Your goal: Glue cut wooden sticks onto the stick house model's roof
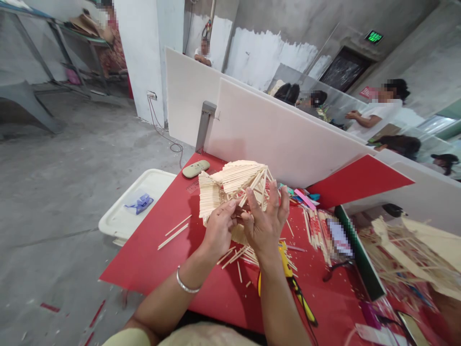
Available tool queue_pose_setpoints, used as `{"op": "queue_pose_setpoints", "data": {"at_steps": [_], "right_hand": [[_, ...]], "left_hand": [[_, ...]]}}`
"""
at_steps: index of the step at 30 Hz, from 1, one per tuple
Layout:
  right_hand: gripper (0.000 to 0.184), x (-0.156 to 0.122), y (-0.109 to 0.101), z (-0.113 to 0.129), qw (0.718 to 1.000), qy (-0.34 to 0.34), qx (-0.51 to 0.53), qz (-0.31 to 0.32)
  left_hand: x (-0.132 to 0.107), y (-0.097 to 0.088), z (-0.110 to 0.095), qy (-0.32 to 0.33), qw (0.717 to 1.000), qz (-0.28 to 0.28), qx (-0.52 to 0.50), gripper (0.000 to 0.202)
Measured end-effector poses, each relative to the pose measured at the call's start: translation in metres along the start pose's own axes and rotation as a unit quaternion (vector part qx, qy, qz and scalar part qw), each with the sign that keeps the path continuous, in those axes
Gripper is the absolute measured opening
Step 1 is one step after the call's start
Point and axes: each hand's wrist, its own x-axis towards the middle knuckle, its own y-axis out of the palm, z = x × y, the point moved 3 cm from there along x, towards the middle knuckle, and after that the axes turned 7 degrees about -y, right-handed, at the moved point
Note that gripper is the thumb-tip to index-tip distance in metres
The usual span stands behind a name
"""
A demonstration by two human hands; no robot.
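Observation:
A model built of pale wooden sticks (245,179), with a slanted roof-like top, stands on the red table in front of me. My left hand (219,228) is closed at its near edge, thumb and forefinger pinched together; the exact spot they grip is partly hidden. Close beside it, my right hand (264,226) has its fingers stretched and spread in front of the model's right side. Loose sticks (248,254) lie beneath my hands. A yellow and black glue gun (286,262) rests on the table behind my right forearm.
On the red table (151,264) lie a glasses case (195,168), a few sticks (175,235) and stick bundles (317,230). A white tray (111,211) stands left. White partition boards (266,134) rise behind. Another stick structure (414,254) is at right; people sit beyond.

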Motion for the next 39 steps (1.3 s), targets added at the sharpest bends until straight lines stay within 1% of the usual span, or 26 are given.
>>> {"op": "queue_pose_setpoints", "data": {"at_steps": [6,17,21,28,39], "right_hand": [[0.051,0.0007,-0.0001,0.0002,1.0,0.0,0.003,-0.001],[0.051,0.0001,0.0,-0.0002,1.0,0.001,0.005,0.002],[0.051,0.0,0.0001,-0.0005,1.0,0.002,0.005,0.001],[0.051,0.0003,-0.0007,0.0002,1.0,0.001,0.006,0.0],[0.051,0.0001,-0.0016,-0.0002,1.0,0.0,0.003,-0.001]], "left_hand": [[0.0003,-0.0002,0.0008,0.0,1.0,0.008,-0.009,0.027],[-0.0001,-0.0006,0.0008,-0.004,1.0,-0.008,-0.008,0.027],[-0.0004,-0.0008,0.0005,-0.005,1.0,-0.014,-0.006,0.03],[-0.0018,0.001,-0.001,-0.004,1.0,-0.001,0.0,0.03],[-0.0023,0.0,0.0002,-0.001,1.0,-0.007,0.006,0.032]]}}
